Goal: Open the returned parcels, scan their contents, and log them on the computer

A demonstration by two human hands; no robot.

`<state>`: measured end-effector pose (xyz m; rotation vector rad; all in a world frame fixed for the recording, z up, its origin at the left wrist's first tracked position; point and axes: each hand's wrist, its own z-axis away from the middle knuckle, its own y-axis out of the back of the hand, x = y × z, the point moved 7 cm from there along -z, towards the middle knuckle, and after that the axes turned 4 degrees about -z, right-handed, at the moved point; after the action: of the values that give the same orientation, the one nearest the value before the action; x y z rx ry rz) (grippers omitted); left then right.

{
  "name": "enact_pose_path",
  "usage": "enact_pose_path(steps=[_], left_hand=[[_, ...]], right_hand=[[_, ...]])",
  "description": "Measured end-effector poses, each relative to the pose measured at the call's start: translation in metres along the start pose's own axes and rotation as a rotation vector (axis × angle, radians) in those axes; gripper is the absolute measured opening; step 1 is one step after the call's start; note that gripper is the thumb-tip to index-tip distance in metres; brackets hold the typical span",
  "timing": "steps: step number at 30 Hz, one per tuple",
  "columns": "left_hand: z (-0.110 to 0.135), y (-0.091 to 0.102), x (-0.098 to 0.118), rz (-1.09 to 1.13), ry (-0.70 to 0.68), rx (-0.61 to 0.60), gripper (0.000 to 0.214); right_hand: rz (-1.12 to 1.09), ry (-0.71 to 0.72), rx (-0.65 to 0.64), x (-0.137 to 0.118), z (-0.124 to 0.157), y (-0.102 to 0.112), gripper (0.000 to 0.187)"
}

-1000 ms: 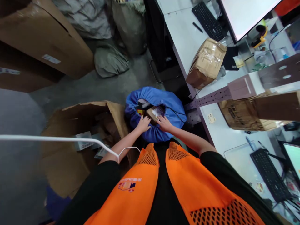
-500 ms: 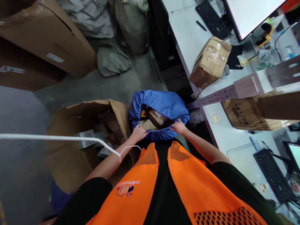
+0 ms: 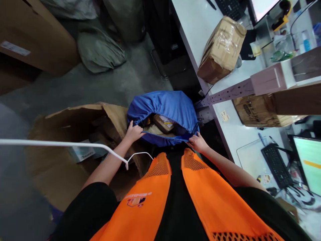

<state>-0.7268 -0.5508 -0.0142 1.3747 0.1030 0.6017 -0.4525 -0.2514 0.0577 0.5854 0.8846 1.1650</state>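
Observation:
In front of my body is a blue drawstring bag (image 3: 165,102), its gathered mouth stretched into a wide slit. Inside it lie a brown package (image 3: 163,124) with a pale label and some lighter wrapped items, partly covered by the fabric. My left hand (image 3: 134,132) grips the left end of the bag's rim, fingers closed on the cloth. At the right end, my right hand (image 3: 197,142) pinches the rim near a dark cord. The two hands pull the near edge taut between them.
A large open carton (image 3: 50,147) with boxes inside stands at left, touching the bag. Taped cartons (image 3: 223,47) sit on the white desk (image 3: 198,23) at right. A grey-green sack (image 3: 100,50) lies on the floor ahead. A white cable (image 3: 62,143) crosses the left side.
My hands have moved apart, the left one leftward and the right one slightly right. The bag's mouth is now wider and flatter, with its near edge stretched. The camera view has shifted.

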Motion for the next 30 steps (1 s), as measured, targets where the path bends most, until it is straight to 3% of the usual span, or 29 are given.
enact_pose_path(steps=[4,7,11,14,17,22,25,27,30], left_hand=[[0.017,0.008,0.023,-0.013,-0.040,0.031,0.043],[0.045,0.015,0.049,0.004,0.004,0.018,0.041],[0.077,0.016,0.069,0.032,0.057,-0.035,0.039],[0.086,0.015,0.059,0.052,0.117,-0.038,0.039],[0.080,0.012,0.038,0.055,0.158,-0.022,0.038],[0.052,0.005,0.016,0.025,0.167,-0.031,0.038],[0.045,0.001,0.011,-0.018,0.261,-0.038,0.038],[0.045,-0.002,0.017,-0.016,0.274,-0.067,0.037],[0.050,-0.004,0.036,0.075,0.160,-0.106,0.033]], right_hand=[[0.038,-0.097,0.041,0.041,-0.011,0.008,0.031],[0.063,-0.093,0.053,0.066,-0.042,0.013,0.025],[0.093,-0.052,0.061,0.080,-0.087,0.015,0.026],[0.116,-0.011,0.079,0.082,-0.101,0.013,0.028],[0.122,0.015,0.055,0.088,-0.099,0.008,0.032],[0.080,-0.121,0.014,0.103,-0.108,0.006,0.036],[0.060,-0.198,-0.019,0.089,-0.122,0.008,0.036],[0.064,-0.210,-0.040,0.065,-0.128,0.007,0.033],[0.026,0.031,-0.120,0.000,-0.131,-0.003,0.040]])
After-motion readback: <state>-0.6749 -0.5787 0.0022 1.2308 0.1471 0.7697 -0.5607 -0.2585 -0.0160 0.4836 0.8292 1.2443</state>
